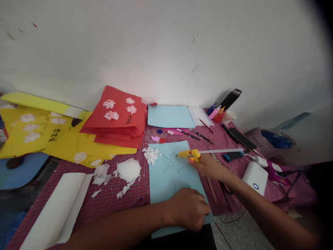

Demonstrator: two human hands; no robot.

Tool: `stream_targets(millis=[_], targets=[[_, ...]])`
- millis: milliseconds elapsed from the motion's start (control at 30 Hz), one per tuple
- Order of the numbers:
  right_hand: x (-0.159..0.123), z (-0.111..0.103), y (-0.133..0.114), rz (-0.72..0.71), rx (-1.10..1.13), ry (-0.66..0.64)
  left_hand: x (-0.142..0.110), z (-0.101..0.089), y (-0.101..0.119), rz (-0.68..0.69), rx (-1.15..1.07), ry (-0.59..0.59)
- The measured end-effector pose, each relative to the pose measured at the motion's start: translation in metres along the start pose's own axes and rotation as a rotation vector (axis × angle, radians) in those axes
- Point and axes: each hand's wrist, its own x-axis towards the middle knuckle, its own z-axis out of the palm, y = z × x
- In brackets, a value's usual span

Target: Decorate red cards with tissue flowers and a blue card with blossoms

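A light blue sheet of paper (162,184) with several thin curved drawn lines lies in front of me. My right hand (208,167) grips a yellow hot glue gun (187,154) with its small light glowing. A long translucent glue stick (221,150) juts out of the gun's back, and the nozzle points left, over the upper part of the sheet. My left hand (191,209) rests with curled fingers on the sheet's lower part; the inside of the fist is hidden. Small crumpled white paper bits (151,155) are heaped on the sheet's upper left corner.
Torn white tissue (128,170) and a folded white sheet (56,208) lie at left. Red papers with pink-white flowers (114,111) and yellow ones (91,149) are stacked behind. Further back are blue paper (170,116), brushes (203,136) and paint bottles (220,114). A white power bank (255,177) sits right.
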Motion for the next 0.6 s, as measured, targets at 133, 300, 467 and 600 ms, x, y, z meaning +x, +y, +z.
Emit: stream_targets(millis=[133, 300, 467, 600], targets=[[0.002, -0.001, 0.003, 0.001, 0.003, -0.017, 0.000, 0.002, 0.000, 0.005, 0.017, 0.003], [0.004, -0.002, 0.006, 0.005, 0.039, -0.027, 0.000, 0.005, -0.001, 0.016, 0.022, 0.005], [0.007, -0.009, 0.001, -0.012, 0.028, -0.029, 0.000, 0.004, -0.001, -0.005, -0.004, -0.002], [0.016, -0.021, -0.009, -0.076, -0.055, -0.051, -0.001, 0.001, 0.000, -0.026, -0.029, -0.015]])
